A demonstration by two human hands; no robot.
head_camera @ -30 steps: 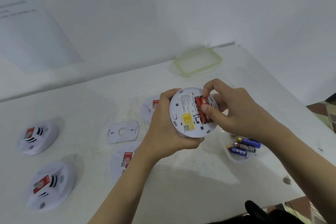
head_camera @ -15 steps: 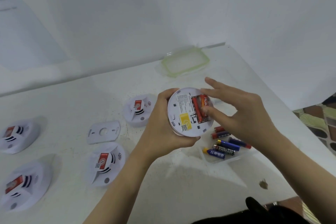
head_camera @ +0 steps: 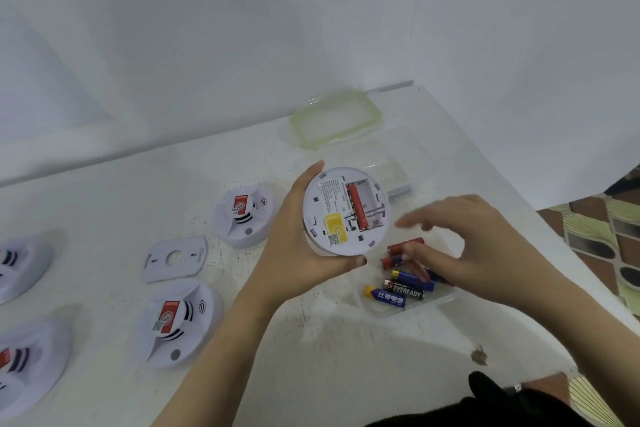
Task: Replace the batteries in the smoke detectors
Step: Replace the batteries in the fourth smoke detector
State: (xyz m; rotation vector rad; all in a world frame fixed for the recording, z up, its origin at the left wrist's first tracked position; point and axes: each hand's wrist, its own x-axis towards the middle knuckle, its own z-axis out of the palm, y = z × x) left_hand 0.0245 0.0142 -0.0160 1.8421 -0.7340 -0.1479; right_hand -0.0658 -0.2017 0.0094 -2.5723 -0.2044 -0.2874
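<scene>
Smoke detector (head_camera: 341, 215) gripped in left hand (head_camera: 294, 253), right hand (head_camera: 478, 246) above batteries (head_camera: 407, 289), grip unclear

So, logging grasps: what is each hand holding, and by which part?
Left hand grips the smoke detector by its rim; right hand, blurred over the batteries: cannot tell.

"EVEREADY" on a dark battery (head_camera: 406, 290) — Chinese characters on the blue one (head_camera: 387, 296).

Left grip (head_camera: 298, 253) holds smoke detector (head_camera: 346, 211); right grip (head_camera: 478, 246) above batteries (head_camera: 405, 288).
</scene>
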